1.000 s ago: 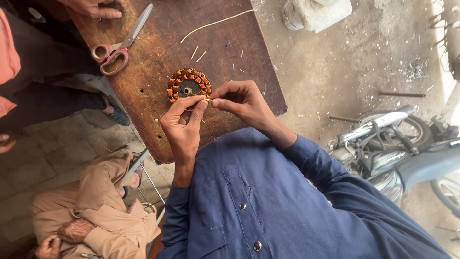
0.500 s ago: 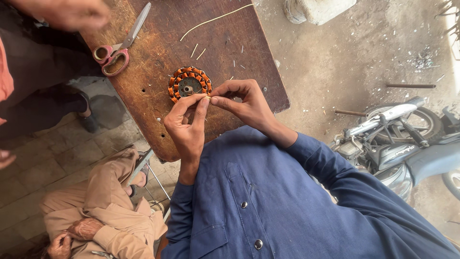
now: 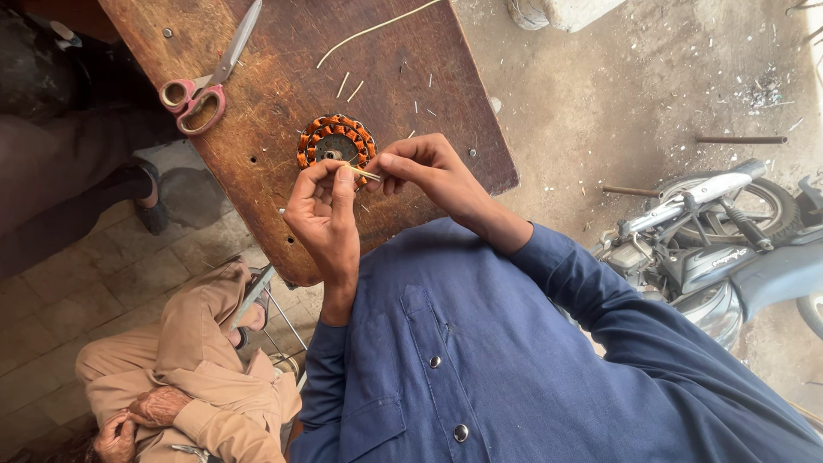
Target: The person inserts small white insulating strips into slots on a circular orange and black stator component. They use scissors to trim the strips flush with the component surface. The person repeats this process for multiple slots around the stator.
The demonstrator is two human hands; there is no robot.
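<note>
A thin pale sliver of a stick [image 3: 363, 173] is pinched between both hands just above the near edge of the wooden tabletop [image 3: 257, 129], held level and close to a round stator wound with copper-orange coils [image 3: 336, 141] that lies flat on the wood. The left hand [image 3: 324, 214] grips one end with thumb and forefinger pressed together, the other fingers curled in; the right hand [image 3: 424, 171] nips the other end in the same way, its fingertips almost meeting those of the left. The stator sits just beyond the fingers, nearly touching them. Short pale offcuts [image 3: 351, 86] are scattered on the board past it, with a long thin strip [image 3: 377, 30] farther out. Scissors with pink handles [image 3: 206, 81] lie well apart toward the far left corner. Below the tabletop a person in tan clothes [image 3: 189, 377] sits with hands folded. A motorcycle [image 3: 711, 231] stands on the dusty floor to the right.
</note>
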